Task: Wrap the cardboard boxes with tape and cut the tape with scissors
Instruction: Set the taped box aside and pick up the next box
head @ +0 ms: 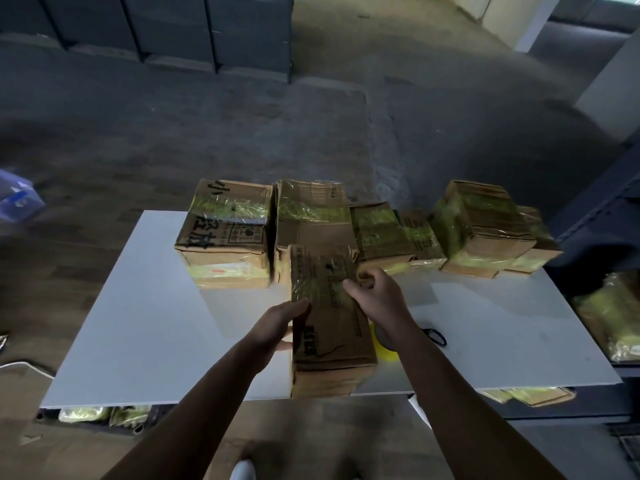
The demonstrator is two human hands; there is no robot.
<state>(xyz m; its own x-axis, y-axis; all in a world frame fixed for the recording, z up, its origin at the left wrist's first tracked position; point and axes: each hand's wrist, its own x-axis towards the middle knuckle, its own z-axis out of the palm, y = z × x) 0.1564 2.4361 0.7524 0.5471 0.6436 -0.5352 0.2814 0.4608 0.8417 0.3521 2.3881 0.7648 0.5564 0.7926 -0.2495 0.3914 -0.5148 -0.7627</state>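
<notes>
1. The box (330, 341) I am working on is at the near edge of the table (156, 306), its long side pointing away from me.
2. My left hand (277, 323) lies flat against its left side, fingers straight, pressing rather than gripping.
3. My right hand (374, 296) curls round the far right edge, thumb on top. I cannot tell whether it also pinches tape.
4. The cardboard looks creased and soft at the corners, so I judge it light but easily crushed. The glossy film on top is probably slippery, so bare side walls are the safer hold.
5. The yellow tape roll (386, 353) and the scissors (435, 336) lie just right of the box. The wrapped boxes (228, 233) line the far edge.
</notes>
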